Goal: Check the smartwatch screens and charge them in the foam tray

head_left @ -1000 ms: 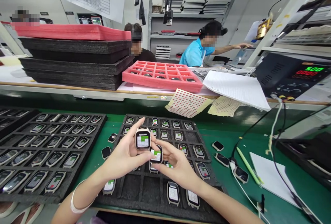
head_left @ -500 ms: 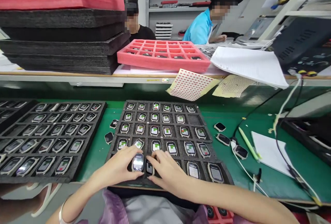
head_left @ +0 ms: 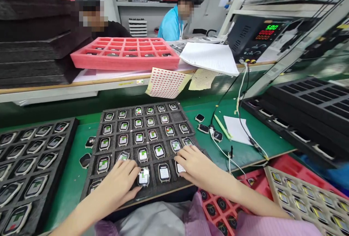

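Note:
My left hand (head_left: 124,179) is at the near side of a black foam tray (head_left: 131,131) of smartwatches. Its thumb and index finger are apart beside the left edge of a lit smartwatch (head_left: 143,176), which appears to lie in its slot. Further right, my right hand (head_left: 192,163) has its fingers curled round another smartwatch (head_left: 180,169) in the front row, partly covering it. Between the hands lies a smartwatch (head_left: 164,172) with a white screen. Many screens in the tray show white and green blocks.
Another watch tray (head_left: 64,163) stands at left. Loose watches (head_left: 203,128), cables (head_left: 222,152), a green pen (head_left: 222,127) and paper (head_left: 238,130) lie right. A power supply (head_left: 255,39) and a red foam tray (head_left: 125,61) occupy the shelf. Two people sit beyond.
The view has turned right, showing more trays there. My left hand has loosened from the watch it held, whose screen is now lit. My right hand has moved right along the front row.

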A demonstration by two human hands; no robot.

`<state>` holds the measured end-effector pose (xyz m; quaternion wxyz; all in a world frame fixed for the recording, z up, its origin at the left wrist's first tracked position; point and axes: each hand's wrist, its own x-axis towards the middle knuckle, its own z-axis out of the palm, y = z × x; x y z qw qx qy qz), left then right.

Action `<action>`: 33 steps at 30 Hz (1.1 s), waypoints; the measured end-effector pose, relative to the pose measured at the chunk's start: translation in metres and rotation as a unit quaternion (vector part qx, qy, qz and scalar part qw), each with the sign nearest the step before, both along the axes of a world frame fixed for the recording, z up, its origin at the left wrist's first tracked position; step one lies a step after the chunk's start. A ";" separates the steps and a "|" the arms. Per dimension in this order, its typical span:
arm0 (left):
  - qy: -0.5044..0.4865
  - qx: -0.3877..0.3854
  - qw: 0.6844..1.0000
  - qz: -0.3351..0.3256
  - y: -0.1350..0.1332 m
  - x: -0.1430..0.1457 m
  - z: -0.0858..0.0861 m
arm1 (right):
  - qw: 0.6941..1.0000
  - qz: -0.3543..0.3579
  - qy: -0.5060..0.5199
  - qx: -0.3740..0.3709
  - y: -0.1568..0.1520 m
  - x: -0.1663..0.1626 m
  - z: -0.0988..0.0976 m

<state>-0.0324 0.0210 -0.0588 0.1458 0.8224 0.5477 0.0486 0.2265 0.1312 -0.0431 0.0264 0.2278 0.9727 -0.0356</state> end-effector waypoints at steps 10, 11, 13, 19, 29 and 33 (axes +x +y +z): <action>0.107 0.006 0.992 -0.065 0.051 0.090 -0.019 | 0.998 -0.066 0.020 0.004 -0.004 0.015 -0.039; 0.110 0.001 0.992 -0.059 0.054 0.096 -0.025 | 0.997 -0.076 0.029 -0.009 -0.004 0.016 -0.039; 0.111 -0.004 0.993 -0.049 0.059 0.103 -0.032 | 0.993 -0.086 0.054 -0.055 -0.001 0.018 -0.037; 0.058 -0.013 0.996 -0.068 0.065 0.088 -0.024 | 0.910 -0.088 0.281 -0.293 0.023 0.016 -0.008; -0.576 -0.021 0.812 0.091 0.063 0.012 0.059 | 0.648 -0.044 0.487 -0.584 0.044 -0.057 0.053; -0.691 0.039 0.708 0.138 0.066 -0.002 0.073 | 0.649 -0.045 0.500 -0.572 0.046 -0.076 0.052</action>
